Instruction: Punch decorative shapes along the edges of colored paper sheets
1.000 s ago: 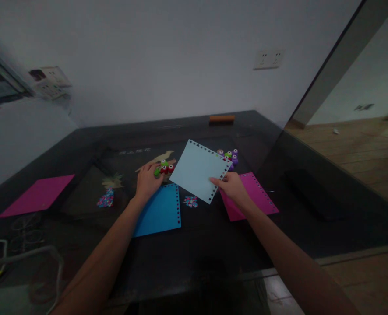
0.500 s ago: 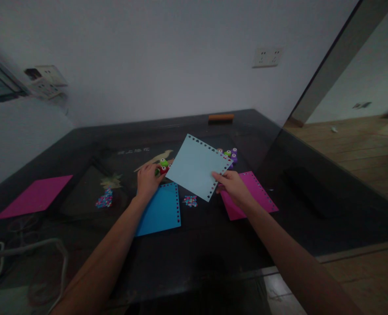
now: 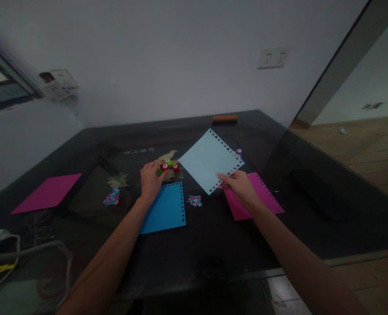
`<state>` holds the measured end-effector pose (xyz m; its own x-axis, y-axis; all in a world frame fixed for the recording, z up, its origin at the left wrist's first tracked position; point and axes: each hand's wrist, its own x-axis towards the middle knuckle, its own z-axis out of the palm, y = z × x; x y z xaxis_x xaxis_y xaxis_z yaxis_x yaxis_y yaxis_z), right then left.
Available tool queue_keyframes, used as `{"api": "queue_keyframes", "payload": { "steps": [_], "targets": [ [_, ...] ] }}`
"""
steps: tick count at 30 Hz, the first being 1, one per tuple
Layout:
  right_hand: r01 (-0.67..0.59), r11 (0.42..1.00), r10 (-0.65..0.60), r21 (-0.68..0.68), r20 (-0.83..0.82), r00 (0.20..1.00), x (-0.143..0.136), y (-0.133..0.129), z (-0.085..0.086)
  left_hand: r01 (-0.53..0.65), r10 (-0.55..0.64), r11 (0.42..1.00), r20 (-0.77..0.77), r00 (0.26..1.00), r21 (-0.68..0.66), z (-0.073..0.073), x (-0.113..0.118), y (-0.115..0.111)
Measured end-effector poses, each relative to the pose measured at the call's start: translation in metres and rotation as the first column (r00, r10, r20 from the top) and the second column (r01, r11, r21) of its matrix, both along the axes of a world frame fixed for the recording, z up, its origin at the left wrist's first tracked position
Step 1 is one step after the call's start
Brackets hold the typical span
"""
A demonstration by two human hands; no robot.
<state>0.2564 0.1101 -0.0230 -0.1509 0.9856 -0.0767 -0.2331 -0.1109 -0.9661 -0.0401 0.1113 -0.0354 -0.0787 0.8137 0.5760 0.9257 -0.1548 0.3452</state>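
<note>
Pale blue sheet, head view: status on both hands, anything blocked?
Right hand holding up pale blue sheet by a punched edge. Left hand at red and green craft punches, grip unclear. Sheet partly blocks purple craft punch.

Four square sheets of paper can be counted: one pale (image 3: 203, 162), one blue (image 3: 166, 208) and two pink, the left pink sheet (image 3: 47, 193) and the right pink sheet (image 3: 261, 192). Piles of coloured paper bits number two, a left pile (image 3: 111, 197) and a middle pile (image 3: 195, 201). Of the eye-topped pieces, two red (image 3: 176, 168), at least one green (image 3: 169, 163) and at least one purple (image 3: 239, 152) show; others may be hidden. The tabletop (image 3: 194, 249) carries one brown bar (image 3: 225, 118).
</note>
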Motion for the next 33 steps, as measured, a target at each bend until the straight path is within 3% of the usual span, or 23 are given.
{"api": "queue_keyframes", "payload": {
  "steps": [5, 8, 11, 14, 19, 21, 26, 33],
  "targets": [
    [0.032, 0.999, -0.032, -0.015, -0.019, 0.999, -0.004, -0.003, 0.001, 0.127, -0.14, 0.989, 0.204, 0.969, 0.078, 0.009, 0.01, -0.006],
    [0.041, 0.999, -0.042, -0.006, -0.056, 0.998, -0.006, -0.005, 0.005, 0.197, -0.2, 0.979, 0.415, 0.887, 0.051, 0.02, 0.024, -0.011],
    [0.061, 0.998, -0.061, 0.006, -0.089, 0.994, -0.008, -0.008, 0.008, 0.331, -0.24, 0.944, 0.676, 0.697, -0.005, 0.029, 0.042, -0.017],
    [0.081, 0.997, -0.08, 0.005, -0.102, 0.992, -0.011, -0.011, 0.011, 0.419, -0.183, 0.907, 0.858, 0.48, -0.041, 0.036, 0.059, -0.028],
    [0.055, 0.998, -0.054, 0.014, -0.095, 0.994, -0.014, -0.017, 0.013, 0.566, -0.025, 0.824, 0.994, 0.102, -0.037, 0.038, 0.075, -0.056],
    [0.048, 0.999, -0.047, 0.01, -0.097, 0.994, -0.016, -0.019, 0.014, 0.585, 0.026, 0.811, 1.0, 0.002, -0.022, 0.036, 0.079, -0.066],
    [0.061, 0.998, -0.063, -0.017, -0.113, 0.992, -0.021, -0.025, 0.018, 0.574, 0.122, 0.818, 0.988, -0.099, -0.044, 0.028, 0.084, -0.076],
    [0.056, 0.998, -0.058, -0.028, -0.106, 0.993, -0.022, -0.027, 0.02, 0.6, 0.139, 0.798, 0.984, -0.113, -0.044, 0.025, 0.085, -0.08]
  ]
}}
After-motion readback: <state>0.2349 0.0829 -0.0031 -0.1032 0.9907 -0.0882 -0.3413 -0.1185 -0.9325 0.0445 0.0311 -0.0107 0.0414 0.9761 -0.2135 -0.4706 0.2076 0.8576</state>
